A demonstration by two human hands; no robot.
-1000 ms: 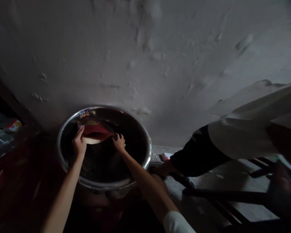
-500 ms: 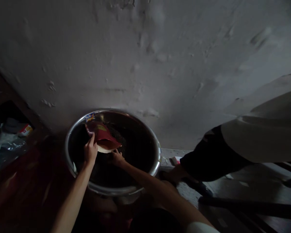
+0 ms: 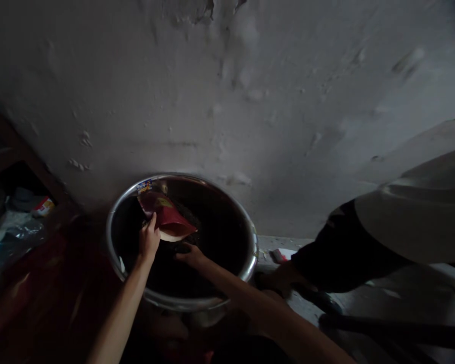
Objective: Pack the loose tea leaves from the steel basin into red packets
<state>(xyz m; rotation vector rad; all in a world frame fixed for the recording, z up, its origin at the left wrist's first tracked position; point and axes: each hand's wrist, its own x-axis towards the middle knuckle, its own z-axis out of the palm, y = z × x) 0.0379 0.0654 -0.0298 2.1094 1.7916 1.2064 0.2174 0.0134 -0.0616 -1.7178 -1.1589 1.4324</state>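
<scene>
A large round metal basin [image 3: 252,247] holds dark loose material, dim inside. Over its left part lies a red bag [image 3: 170,215], its mouth open towards me. My left hand [image 3: 150,237] grips the bag's left edge, thumb on top. Just below and right of the bag's mouth, my right hand [image 3: 189,255] is down in the basin with its fingers curled around a dark clump that is hard to make out. A small gap separates it from the bag.
A grey peeling wall [image 3: 227,101] rises behind the basin. At the right is a person's dark-clothed leg [image 3: 333,253], with dark bars [image 3: 394,326] below. Plastic bags [image 3: 15,235] and a small red-yellow packet [image 3: 43,206] lie at the left.
My right hand has come away from the bag's mouth and sits lower in the basin. The whole view has shifted slightly, with basin and bag appearing further right.
</scene>
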